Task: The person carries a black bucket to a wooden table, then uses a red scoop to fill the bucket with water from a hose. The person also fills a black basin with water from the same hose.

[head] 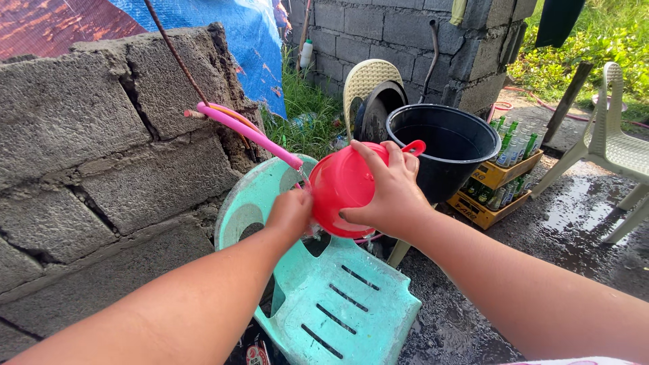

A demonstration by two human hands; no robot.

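Closest to me, a mint-green plastic chair with slotted seat (338, 304) stands on wet, dark ground (574, 223). Above its seat, my left hand (291, 213) is closed in a fist against the underside of a red round plastic bowl with a small loop handle (341, 186); I cannot tell what the fist holds. My right hand (389, 192) grips the bowl from the other side, fingers spread over its rim, holding it tilted above the chair. A pink plastic hose (250, 133) runs down from the left and ends just beside the bowl. To my left rises a rough grey concrete-block wall (101, 155). Just behind the bowl sits a large black plastic bucket (443, 145), with a cream woven round lid (365, 81) leaning behind it. Right of the bucket, yellow plastic crates of green glass bottles (503, 172) are stacked. Further right stands a white plastic chair (618, 145). Beyond, a blue tarpaulin (250, 40), a second block wall (399, 34) and sunlit grass (602, 34).
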